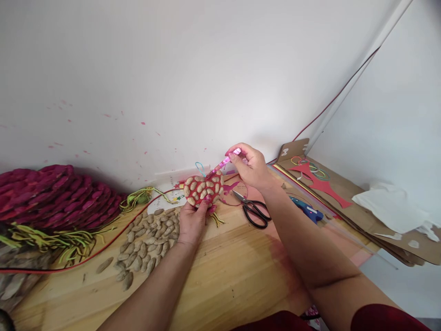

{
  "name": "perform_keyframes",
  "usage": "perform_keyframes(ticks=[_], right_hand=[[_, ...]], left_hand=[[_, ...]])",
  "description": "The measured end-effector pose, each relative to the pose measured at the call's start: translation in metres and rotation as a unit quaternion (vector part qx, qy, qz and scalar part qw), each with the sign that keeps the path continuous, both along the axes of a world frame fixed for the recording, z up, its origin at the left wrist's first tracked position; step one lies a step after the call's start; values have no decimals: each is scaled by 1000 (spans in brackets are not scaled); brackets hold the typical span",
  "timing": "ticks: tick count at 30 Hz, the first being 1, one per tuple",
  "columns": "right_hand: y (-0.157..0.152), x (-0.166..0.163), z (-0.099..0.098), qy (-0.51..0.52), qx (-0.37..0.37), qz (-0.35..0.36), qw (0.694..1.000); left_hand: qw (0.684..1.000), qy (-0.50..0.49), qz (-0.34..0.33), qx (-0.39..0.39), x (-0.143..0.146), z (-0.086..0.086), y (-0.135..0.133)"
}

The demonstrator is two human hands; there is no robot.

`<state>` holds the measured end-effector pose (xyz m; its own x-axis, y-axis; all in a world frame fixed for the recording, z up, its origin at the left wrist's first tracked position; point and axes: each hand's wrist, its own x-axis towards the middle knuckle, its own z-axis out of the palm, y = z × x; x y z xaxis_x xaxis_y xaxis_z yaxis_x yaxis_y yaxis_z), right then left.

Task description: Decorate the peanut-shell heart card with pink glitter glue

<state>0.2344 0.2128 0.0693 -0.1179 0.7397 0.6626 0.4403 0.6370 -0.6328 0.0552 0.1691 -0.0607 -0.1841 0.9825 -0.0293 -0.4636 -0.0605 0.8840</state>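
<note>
My left hand (195, 223) grips a red heart-shaped ornament (199, 187) by its lower edge, thumb on the front. Unpainted peanuts in their shells cover the ornament's face. A turquoise loop (199, 167) rises from its top, and a yellow-green tassel (217, 219) hangs below. Between the fingers of my right hand (251, 166) is a slim pink-stained paintbrush (223, 162). The brush slants down to the notch of the heart, where its tip is hard to make out. Loose peanuts (151, 239) lie on the wooden table (220, 276) beside my left wrist.
Magenta-painted ornaments (51, 195) with yellow-green tassels are stacked at left. A red cord (93, 262) crosses the table there. Black-handled scissors (254, 214) and a blue glue gun (306, 209) lie near my right forearm. Cardboard (347, 220) with a white cloth (396, 207) is at right; a white wall stands behind.
</note>
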Motion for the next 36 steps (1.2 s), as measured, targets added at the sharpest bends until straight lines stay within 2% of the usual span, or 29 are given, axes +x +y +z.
perform_keyframes(ticks=[17, 36], right_hand=[[9, 3, -9, 48, -20, 20, 998], [5, 1, -7, 26, -7, -15, 1000]], left_hand=[[999, -42, -4, -1, 0, 6, -3], [998, -53, -17, -10, -1, 9, -4]])
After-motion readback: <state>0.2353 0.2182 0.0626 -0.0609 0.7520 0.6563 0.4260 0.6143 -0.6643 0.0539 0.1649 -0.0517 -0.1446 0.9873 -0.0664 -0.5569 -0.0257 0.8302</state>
